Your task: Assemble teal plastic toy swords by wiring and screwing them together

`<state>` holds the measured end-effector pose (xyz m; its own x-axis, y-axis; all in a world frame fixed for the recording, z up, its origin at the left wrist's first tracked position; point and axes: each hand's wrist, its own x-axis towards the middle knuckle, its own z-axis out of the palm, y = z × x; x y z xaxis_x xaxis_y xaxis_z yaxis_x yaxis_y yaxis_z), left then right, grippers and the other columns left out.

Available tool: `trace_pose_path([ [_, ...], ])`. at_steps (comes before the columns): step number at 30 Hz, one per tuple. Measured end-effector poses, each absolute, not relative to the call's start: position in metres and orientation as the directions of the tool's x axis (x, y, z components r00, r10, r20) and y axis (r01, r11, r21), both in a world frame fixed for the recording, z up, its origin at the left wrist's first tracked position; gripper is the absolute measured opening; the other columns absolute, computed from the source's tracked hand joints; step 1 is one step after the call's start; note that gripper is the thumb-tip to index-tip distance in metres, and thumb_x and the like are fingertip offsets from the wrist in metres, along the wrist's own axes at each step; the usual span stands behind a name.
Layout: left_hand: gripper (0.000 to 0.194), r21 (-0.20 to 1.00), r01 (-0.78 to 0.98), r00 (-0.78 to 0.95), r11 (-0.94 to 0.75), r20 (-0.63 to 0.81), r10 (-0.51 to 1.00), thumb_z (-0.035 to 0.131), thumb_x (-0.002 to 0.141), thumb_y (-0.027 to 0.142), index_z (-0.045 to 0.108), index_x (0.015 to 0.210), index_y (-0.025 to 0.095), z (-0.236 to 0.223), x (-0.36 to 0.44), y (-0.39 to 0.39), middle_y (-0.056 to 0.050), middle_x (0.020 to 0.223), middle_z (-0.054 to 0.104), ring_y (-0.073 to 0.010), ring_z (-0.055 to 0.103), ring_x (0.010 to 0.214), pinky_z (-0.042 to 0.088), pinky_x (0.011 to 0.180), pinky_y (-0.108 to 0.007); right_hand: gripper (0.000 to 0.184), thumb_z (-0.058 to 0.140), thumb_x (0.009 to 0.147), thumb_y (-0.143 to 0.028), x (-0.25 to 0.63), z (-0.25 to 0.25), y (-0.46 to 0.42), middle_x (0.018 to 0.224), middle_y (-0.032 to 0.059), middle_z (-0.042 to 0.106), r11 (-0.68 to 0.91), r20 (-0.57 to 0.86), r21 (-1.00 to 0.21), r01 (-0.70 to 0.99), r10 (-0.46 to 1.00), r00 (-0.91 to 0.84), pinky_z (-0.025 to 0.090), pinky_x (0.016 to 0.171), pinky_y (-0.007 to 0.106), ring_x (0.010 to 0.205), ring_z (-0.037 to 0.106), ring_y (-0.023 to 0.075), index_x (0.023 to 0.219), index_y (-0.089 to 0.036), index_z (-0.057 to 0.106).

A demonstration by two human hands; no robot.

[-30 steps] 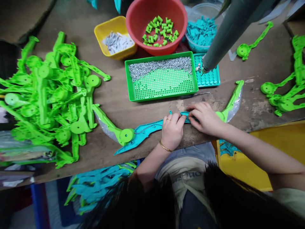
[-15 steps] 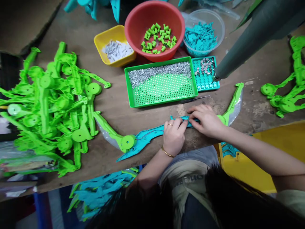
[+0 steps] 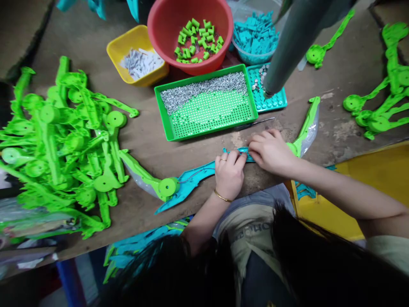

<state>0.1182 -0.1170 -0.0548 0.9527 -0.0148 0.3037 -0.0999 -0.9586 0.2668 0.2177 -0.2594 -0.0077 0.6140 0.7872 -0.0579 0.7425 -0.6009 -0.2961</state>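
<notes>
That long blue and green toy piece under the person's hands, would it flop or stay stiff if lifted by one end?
The blue and green toy piece looks like thin moulded plastic, so probably light and fairly stiff, with slight flex along its length. It lies flat, so unlikely to roll. Both the left hand and right hand press on it.

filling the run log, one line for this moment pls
left hand: pressing teal toy part | right hand: on same part | behind: green screw tray | left: pile of green parts

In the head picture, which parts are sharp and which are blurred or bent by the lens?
Head view: both hands, left and right, and the teal part are sharp under even light; the grey tool and dark hair close to the lens are blurred; the table edge curves from wide-angle distortion.
</notes>
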Motion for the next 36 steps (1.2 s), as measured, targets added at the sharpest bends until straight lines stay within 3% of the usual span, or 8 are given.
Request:
trace_pose_path([
  [3, 0.030, 0.289, -0.122, 0.969, -0.949, 0.242, -0.051, 0.042, 0.094, 0.018, 0.069, 0.107, 0.022, -0.047, 0.119, -0.113, -0.008, 0.097, 0.065, -0.0222, 0.054, 0.085, 0.036, 0.072, -0.035, 0.021, 0.049, 0.092, -0.028, 0.229, -0.002, -0.277, 0.118, 0.0059, 0.066, -0.591, -0.024, -0.504, 0.630, 0.738, 0.674, 0.037, 0.093, 0.043, 0.110, 0.057, 0.0255, 0.103, -0.022, 0.067],
  [5, 0.031, 0.335, -0.148, 0.976, -0.930, 0.204, -0.082, 0.042, 0.094, 0.016, 0.067, 0.112, 0.020, -0.043, 0.118, -0.109, -0.009, 0.101, 0.063, -0.0222, 0.055, 0.090, 0.039, 0.075, -0.035, 0.020, 0.050, 0.092, -0.027, 0.232, 0.001, -0.289, 0.114, 0.0070, 0.068, -0.594, 0.042, -0.539, 0.597, 0.689, 0.723, 0.038, 0.093, 0.042, 0.110, 0.058, 0.0246, 0.101, -0.021, 0.066],
  [8, 0.029, 0.393, -0.181, 0.972, -0.902, 0.211, -0.103, 0.043, 0.094, 0.019, 0.065, 0.113, 0.018, -0.043, 0.116, -0.104, -0.010, 0.105, 0.062, -0.0217, 0.056, 0.095, 0.042, 0.080, -0.035, 0.014, 0.055, 0.089, -0.027, 0.227, 0.001, -0.300, 0.107, 0.0059, 0.069, -0.582, 0.050, -0.507, 0.636, 0.717, 0.696, 0.037, 0.096, 0.044, 0.107, 0.060, 0.0243, 0.092, -0.020, 0.066],
  [12, 0.026, 0.422, -0.222, 0.935, -0.879, 0.349, -0.069, 0.045, 0.095, 0.022, 0.065, 0.111, 0.015, -0.049, 0.111, -0.102, -0.010, 0.102, 0.063, -0.0196, 0.056, 0.094, 0.044, 0.083, -0.032, 0.017, 0.055, 0.091, -0.030, 0.219, -0.006, -0.306, 0.110, 0.0045, 0.068, -0.556, 0.050, -0.436, 0.707, 0.770, 0.636, 0.034, 0.099, 0.045, 0.107, 0.059, 0.0228, 0.098, -0.022, 0.068],
  [17, 0.025, 0.348, -0.206, 0.915, -0.915, 0.399, -0.055, 0.050, 0.093, 0.024, 0.067, 0.108, 0.015, -0.050, 0.102, -0.100, -0.012, 0.100, 0.062, -0.0211, 0.054, 0.090, 0.043, 0.080, -0.034, 0.024, 0.052, 0.094, -0.036, 0.222, -0.011, -0.311, 0.114, 0.0043, 0.068, -0.547, 0.036, -0.349, 0.761, 0.804, 0.594, 0.027, 0.106, 0.051, 0.109, 0.058, 0.0238, 0.103, -0.025, 0.070],
  [24, 0.029, 0.310, -0.191, 0.946, -0.931, 0.313, -0.090, 0.048, 0.094, 0.026, 0.065, 0.115, 0.016, -0.045, 0.096, -0.097, -0.013, 0.104, 0.061, -0.0224, 0.053, 0.093, 0.045, 0.082, -0.036, 0.020, 0.051, 0.092, -0.032, 0.229, 0.001, -0.323, 0.117, 0.0056, 0.066, -0.530, -0.020, -0.477, 0.702, 0.805, 0.593, 0.028, 0.107, 0.051, 0.113, 0.057, 0.0229, 0.103, -0.024, 0.066],
  [28, 0.028, 0.378, -0.217, 0.931, -0.900, 0.358, -0.074, 0.051, 0.093, 0.026, 0.063, 0.115, 0.014, -0.047, 0.088, -0.093, -0.013, 0.102, 0.062, -0.0221, 0.055, 0.096, 0.046, 0.086, -0.036, 0.013, 0.055, 0.090, -0.031, 0.225, -0.001, -0.324, 0.108, 0.0037, 0.068, -0.536, 0.025, -0.491, 0.687, 0.779, 0.626, 0.027, 0.108, 0.050, 0.107, 0.060, 0.0216, 0.087, -0.023, 0.065],
  [36, 0.017, 0.412, -0.168, 0.888, -0.896, 0.457, 0.043, 0.060, 0.087, 0.021, 0.066, 0.102, 0.015, -0.045, 0.079, -0.091, -0.011, 0.100, 0.063, -0.0211, 0.056, 0.096, 0.046, 0.088, -0.038, 0.010, 0.055, 0.091, -0.030, 0.217, -0.006, -0.303, 0.104, 0.0021, 0.069, -0.472, 0.118, -0.469, 0.746, 0.804, 0.583, 0.025, 0.111, 0.048, 0.103, 0.061, 0.0186, 0.090, -0.023, 0.063],
])
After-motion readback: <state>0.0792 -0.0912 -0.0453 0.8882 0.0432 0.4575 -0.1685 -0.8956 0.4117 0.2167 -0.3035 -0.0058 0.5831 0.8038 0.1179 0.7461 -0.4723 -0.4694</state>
